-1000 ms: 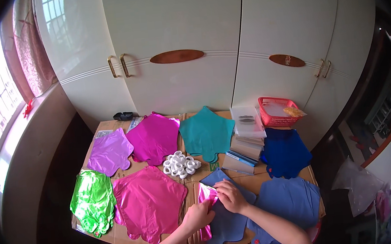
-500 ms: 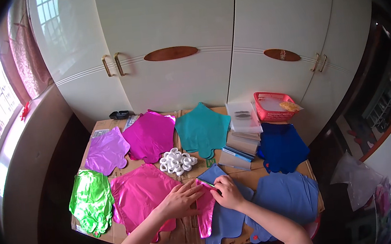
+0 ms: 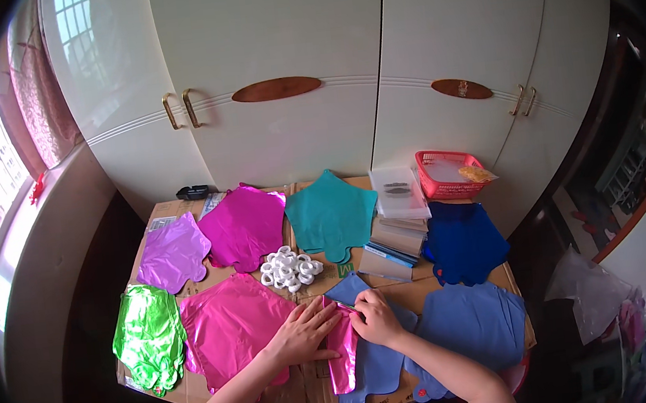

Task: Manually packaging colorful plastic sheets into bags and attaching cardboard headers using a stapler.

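Left hand (image 3: 305,334), fingers spread, lay on the folded shiny pink foil strip (image 3: 343,360), apparently steadying it; right hand (image 3: 375,319) pinched a thin unidentified item (image 3: 342,304) at its upper edge.

Metallic pink foil strip (image 3: 343,366), dusty-blue sheet (image 3: 381,367)

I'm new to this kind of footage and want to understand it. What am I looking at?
There's no machine: a person works barehanded. The curved edges come from a fisheye camera worn on the head, looking down. The left hand rests its fingers on a narrow, shiny pink piece; the right hand is curled at its upper end, its exact grip unclear. A blue sheet lies partly beneath. Around them, on cardboard, are a green foil shape, a teal shape, white ring-shaped pieces and more.
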Available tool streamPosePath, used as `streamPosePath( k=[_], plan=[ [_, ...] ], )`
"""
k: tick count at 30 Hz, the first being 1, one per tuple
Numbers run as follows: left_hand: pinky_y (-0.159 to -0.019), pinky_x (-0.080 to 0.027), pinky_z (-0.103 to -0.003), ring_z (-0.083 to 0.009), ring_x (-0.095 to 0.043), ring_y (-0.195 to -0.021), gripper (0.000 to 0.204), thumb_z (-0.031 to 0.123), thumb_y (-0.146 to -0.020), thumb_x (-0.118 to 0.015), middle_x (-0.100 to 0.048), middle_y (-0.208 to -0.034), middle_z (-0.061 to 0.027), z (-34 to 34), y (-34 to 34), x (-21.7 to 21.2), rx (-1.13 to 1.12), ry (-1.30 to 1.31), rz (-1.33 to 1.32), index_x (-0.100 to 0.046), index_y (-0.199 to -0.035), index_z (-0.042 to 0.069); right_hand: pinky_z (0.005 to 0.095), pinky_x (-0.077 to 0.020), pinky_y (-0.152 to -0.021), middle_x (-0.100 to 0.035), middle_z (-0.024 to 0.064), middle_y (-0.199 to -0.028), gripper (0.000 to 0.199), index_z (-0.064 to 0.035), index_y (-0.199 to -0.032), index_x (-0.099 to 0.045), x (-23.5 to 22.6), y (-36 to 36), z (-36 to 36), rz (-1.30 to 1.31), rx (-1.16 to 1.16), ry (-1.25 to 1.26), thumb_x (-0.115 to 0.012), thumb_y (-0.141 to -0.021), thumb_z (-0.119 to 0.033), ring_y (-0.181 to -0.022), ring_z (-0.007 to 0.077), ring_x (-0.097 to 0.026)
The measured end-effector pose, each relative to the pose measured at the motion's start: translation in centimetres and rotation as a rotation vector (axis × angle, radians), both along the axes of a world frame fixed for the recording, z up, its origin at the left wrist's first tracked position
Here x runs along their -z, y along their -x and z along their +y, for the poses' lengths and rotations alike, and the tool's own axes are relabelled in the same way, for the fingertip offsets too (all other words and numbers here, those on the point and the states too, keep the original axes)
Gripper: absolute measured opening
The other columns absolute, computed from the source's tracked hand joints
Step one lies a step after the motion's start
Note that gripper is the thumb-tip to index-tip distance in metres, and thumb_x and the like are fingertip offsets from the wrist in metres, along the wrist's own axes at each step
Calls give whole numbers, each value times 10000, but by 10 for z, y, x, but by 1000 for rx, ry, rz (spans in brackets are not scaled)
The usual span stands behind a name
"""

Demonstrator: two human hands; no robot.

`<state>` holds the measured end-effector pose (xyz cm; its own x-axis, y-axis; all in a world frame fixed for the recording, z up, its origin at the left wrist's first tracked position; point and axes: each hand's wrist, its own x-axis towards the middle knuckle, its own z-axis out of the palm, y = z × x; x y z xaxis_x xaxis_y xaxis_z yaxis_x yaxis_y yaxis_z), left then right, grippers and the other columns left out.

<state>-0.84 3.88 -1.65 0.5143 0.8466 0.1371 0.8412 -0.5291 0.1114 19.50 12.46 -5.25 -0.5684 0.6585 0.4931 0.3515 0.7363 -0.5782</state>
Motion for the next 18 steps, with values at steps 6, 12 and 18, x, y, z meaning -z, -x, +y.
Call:
streamPosePath(
  k=[6, 12, 18],
  plan=[
    [-1093, -235, -466, -280, -276, -1377, 798, 637, -818, -494, -381, -1436, -104, -1, -3, 0, 5, -22, 41, -385, -1394, 96, 409, -423, -848, -530, 156, -921, 128, 25, -724, -580, 1, 0, 0, -23, 13, 2, -612, -749, -97, -929, 329, -505],
    [-1101, -205, -481, -297, -268, -1379, 827, 641, -829, -477, -337, -1454, -164, 0, -2, 4, 35, 21, 20, -344, -1414, 73, 424, -413, -861, -523, 161, -946, 136, 20, -775, -576, 6, 0, 3, -62, 6, -43, -621, -745, -105, -944, 335, -497],
    [-1097, -210, -472, -290, -279, -1375, 809, 609, -844, -477, -315, -1466, -172, -2, -2, 1, 18, 21, 33, -312, -1430, 76, 422, -428, -812, -524, 111, -963, 243, -50, -937, -527, -41, 0, -47, -292, 9, -255, -644, -791, -206, -944, 281, -510]
  ],
)
